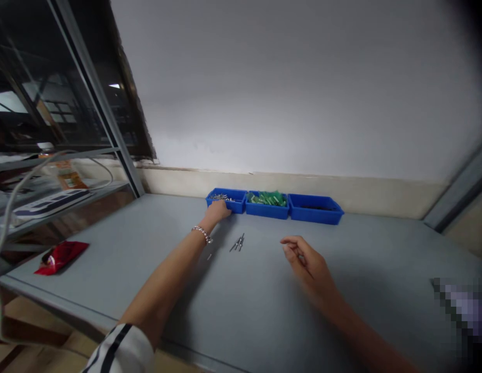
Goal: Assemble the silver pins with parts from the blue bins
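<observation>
My left hand (218,211) reaches over the front wall of the left blue bin (237,208), which holds thin metal pieces (224,197). Its fingertips dip toward those pieces and are mostly hidden, so a grip cannot be made out. My right hand (305,259) hovers above the grey table (260,311), loosely curled, with a gap between thumb and forefinger and nothing visible in it. Between the hands lie several slim metal rods (237,243), and a tiny light piece (209,257) rests closer to my left forearm.
Beside the left bin stand a middle blue bin (267,211) with green packets (267,198) and a right blue bin (316,215) with dark contents. A red packet (62,257) lies at the left. A white cable (8,223) hangs by the shelf. A blurred-out object (462,305) is at right.
</observation>
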The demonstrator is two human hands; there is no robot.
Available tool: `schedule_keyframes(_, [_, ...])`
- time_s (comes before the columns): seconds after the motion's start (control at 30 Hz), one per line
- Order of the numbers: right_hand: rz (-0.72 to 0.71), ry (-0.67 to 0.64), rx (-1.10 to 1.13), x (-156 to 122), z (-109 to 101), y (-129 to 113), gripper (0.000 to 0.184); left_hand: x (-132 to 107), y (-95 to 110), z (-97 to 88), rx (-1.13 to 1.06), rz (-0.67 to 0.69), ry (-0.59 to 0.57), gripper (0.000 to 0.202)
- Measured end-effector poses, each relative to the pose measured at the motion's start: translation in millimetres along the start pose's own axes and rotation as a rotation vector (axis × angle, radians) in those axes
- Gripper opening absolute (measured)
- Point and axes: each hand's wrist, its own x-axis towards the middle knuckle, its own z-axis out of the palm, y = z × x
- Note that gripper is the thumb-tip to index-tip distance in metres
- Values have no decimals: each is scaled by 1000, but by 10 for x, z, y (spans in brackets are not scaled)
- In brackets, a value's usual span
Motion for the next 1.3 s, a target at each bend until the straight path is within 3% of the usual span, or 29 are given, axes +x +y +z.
schedule_keyframes(0.2, [-13, 17, 0, 1, -5, -5, 24, -15, 78, 78, -4, -121, -26, 32])
schedule_keyframes(0.47, [-16, 10, -1, 3, 0, -7, 24, -298, 169, -257, -196, 5, -147, 20])
schedule_keyframes(0.53, [8, -22, -9, 7, 16, 6, 25, -488, 258, -304, -344, 81, -181, 23])
schedule_keyframes(0.63, [63, -87, 8, 11, 47, 24, 26, -842, 404, -279, -890, 202, -234, 22])
schedule_keyframes(0.77, [93, -117, 97, 8, 77, 20, 28, -1233, 540, -151, -1189, 296, -302, 24])
schedule_keyframes(0.93, [70, -112, 155, 3, 79, -10, 21, -1400, 609, -23, -1234, 393, -379, 23])
schedule_keyframes(1.17, [16, -63, 111, -12, 70, -23, 19, -1483, 641, 0, -1222, 436, -350, 21])
schedule_keyframes(1.3, [-23, -27, 69, -16, 55, -38, 17, -1497, 626, -10, -1070, 418, -276, 21])
